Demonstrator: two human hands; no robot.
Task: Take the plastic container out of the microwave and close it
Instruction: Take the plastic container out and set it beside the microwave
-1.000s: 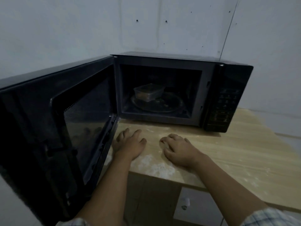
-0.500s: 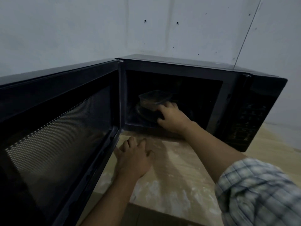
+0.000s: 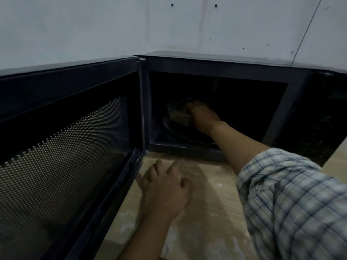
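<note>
Head view. A black microwave (image 3: 216,64) stands on a pale wooden bench (image 3: 212,212) against a grey wall (image 3: 93,25). Its door (image 3: 65,147) is swung fully open to the left of the cavity, the perforated inner screen facing the camera.

Inside the cavity, a clear plastic container (image 3: 177,114) sits toward the left rear, on the round turntable (image 3: 187,136). The container holds something brownish; what it is cannot be told in the dim light. Whether the container rests on the turntable or is just lifted off it cannot be told.

The right hand (image 3: 203,118) reaches deep into the cavity, its forearm crossing the front sill of the microwave. The grip of this hand is closed on the right end of the container: fingers (image 3: 191,106) lie over the top edge, the palm against the near side. A plaid sleeve (image 3: 293,203) covers the right upper arm, in front of the microwave's right side.

The left hand (image 3: 165,186) lies palm-down on the bench, just in front of the microwave's left front corner and beside the lower edge of the door. Its grip is apart and holds nothing, the fingers spread flat on the wood.

White powdery smears mark the bench in front of the microwave. The control panel at the microwave's right is too dark to read.
</note>
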